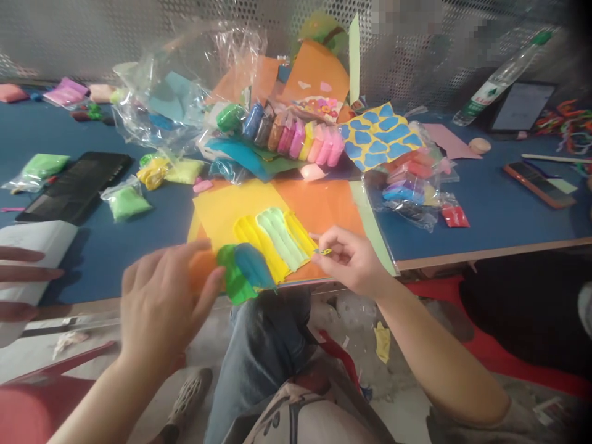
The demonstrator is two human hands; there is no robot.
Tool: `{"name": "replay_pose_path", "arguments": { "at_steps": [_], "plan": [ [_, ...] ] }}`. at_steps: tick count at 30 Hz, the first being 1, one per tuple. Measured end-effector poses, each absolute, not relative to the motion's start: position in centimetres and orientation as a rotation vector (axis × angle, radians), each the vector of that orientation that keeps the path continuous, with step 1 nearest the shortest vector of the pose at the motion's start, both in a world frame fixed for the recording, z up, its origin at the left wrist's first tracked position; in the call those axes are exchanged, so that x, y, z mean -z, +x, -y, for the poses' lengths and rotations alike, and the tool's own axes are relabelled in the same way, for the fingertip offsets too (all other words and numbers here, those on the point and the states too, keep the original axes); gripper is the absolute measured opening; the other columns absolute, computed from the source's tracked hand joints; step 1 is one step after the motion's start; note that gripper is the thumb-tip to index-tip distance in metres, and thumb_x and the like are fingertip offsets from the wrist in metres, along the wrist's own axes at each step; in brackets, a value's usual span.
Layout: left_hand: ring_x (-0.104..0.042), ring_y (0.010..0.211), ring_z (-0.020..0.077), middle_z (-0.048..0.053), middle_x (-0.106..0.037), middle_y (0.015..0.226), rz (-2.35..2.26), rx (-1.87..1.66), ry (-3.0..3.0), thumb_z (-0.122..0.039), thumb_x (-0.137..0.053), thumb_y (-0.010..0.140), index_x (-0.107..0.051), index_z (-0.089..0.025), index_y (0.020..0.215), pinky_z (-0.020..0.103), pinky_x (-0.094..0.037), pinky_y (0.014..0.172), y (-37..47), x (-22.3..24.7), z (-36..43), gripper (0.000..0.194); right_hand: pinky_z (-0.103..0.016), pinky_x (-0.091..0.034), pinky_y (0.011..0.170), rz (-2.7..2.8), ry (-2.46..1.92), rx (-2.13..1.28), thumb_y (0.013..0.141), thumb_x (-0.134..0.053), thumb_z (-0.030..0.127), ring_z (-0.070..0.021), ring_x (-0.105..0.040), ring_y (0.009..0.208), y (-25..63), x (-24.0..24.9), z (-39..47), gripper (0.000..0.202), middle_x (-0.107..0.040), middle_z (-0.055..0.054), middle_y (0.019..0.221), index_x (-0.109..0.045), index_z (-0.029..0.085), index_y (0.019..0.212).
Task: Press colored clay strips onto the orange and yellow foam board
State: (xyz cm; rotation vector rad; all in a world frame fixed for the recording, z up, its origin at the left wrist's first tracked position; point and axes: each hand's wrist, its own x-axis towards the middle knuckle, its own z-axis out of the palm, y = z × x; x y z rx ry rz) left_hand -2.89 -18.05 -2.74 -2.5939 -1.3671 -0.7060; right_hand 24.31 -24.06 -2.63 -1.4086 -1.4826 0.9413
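On the stacked coloured paper lies a yellow sheet [222,209] spread with ridged yellow clay [272,271] and a pale green clay band [280,237]. Green clay [235,280] and blue clay [254,265] cover its near left part. My left hand [161,296] rests at the near left of the stack, fingers over an orange sheet [201,270], thumb apart beside the green clay. At the right edge of the yellow clay, my right hand [351,259] pinches a small yellow and dark piece [325,251] between thumb and fingers. Its exact kind is too small to tell.
Bagged coloured clay [291,139] lies behind the paper, beside a blue-patterned yellow card [382,135]. A black tablet [76,185] is at left, near another person's hand [23,277]. A phone [539,184] and a bottle [499,80] are at right.
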Motion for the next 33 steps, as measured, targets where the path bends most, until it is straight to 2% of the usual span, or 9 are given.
{"name": "replay_pose_path", "arguments": {
  "at_steps": [4,8,13,17,23,27,30,33],
  "plan": [
    [-0.059,0.099,0.0346,0.015,-0.064,0.108,1.503,0.497,-2.613,-0.046,-0.037,0.093,-0.05,-0.018,0.127,0.05,-0.044,0.081,-3.4,3.1,17.4,0.046,-0.023,-0.036,0.049,1.525,-1.417,-0.941,0.083,-0.06,0.037,-0.0121,-0.045,0.053,24.3,2.5,24.2,0.019,-0.033,0.007,0.052,-0.048,0.024,0.076],
    [-0.06,0.1,0.0329,0.015,-0.066,0.11,1.424,0.496,-2.666,-0.044,-0.041,0.093,-0.05,-0.018,0.125,0.048,-0.045,0.083,-3.1,3.4,16.9,0.043,-0.023,-0.038,0.053,1.538,-1.437,-0.903,0.082,-0.061,0.035,-0.0124,-0.047,0.055,24.4,2.5,24.6,0.018,-0.029,0.008,0.051,-0.048,0.023,0.077],
    [-0.063,0.098,0.0316,0.011,-0.068,0.107,1.328,0.495,-2.738,-0.04,-0.043,0.092,-0.05,-0.021,0.125,0.046,-0.047,0.08,-2.5,2.9,16.0,0.038,-0.022,-0.035,0.049,1.533,-1.493,-0.876,0.082,-0.062,0.036,-0.0106,-0.045,0.053,25.0,2.4,25.6,0.019,-0.045,0.005,0.056,-0.049,0.022,0.077],
    [-0.061,0.106,0.0326,0.012,-0.066,0.116,1.255,0.43,-2.81,-0.04,-0.039,0.094,-0.049,-0.02,0.128,0.048,-0.047,0.084,-2.0,2.9,15.3,0.04,-0.022,-0.033,0.046,1.484,-1.486,-0.838,0.081,-0.063,0.034,-0.0084,-0.04,0.048,25.7,2.5,25.9,0.018,-0.049,0.004,0.06,-0.051,0.022,0.075],
    [-0.06,0.11,0.0334,0.015,-0.063,0.123,1.067,0.397,-2.895,-0.054,-0.034,0.093,-0.047,-0.017,0.133,0.045,-0.049,0.084,-1.8,2.4,14.8,0.056,-0.023,-0.031,0.045,1.25,-1.458,-0.85,0.082,-0.062,0.03,-0.0082,-0.033,0.046,26.4,2.4,25.0,0.016,-0.034,0.008,0.053,-0.049,0.023,0.076],
    [-0.06,0.112,0.0304,0.013,-0.062,0.127,0.835,0.389,-3.053,-0.068,-0.04,0.085,-0.043,-0.02,0.137,0.04,-0.049,0.086,-2.2,1.7,13.9,0.071,-0.022,-0.035,0.047,1.157,-1.41,-0.895,0.083,-0.061,0.033,-0.0077,-0.031,0.044,26.9,2.2,24.2,0.016,-0.029,0.01,0.049,-0.049,0.023,0.08],
    [-0.065,0.1,0.027,0.01,-0.067,0.118,0.816,0.353,-3.158,-0.068,-0.046,0.082,-0.048,-0.025,0.134,0.035,-0.051,0.078,-2.3,1.3,12.9,0.068,-0.023,-0.041,0.051,1.145,-1.403,-0.976,0.083,-0.061,0.035,-0.0068,-0.029,0.043,27.6,2.1,23.6,0.017,-0.029,0.011,0.049,-0.05,0.023,0.079],
    [-0.066,0.099,0.0268,0.009,-0.065,0.122,0.945,0.174,-3.27,-0.064,-0.044,0.086,-0.045,-0.028,0.136,0.035,-0.052,0.076,-2.0,0.6,12.0,0.061,-0.021,-0.036,0.043,1.076,-1.396,-1.052,0.085,-0.056,0.039,-0.0062,-0.024,0.041,28.1,2.3,22.8,0.023,-0.025,0.011,0.049,-0.047,0.022,0.072]
  ]
}}
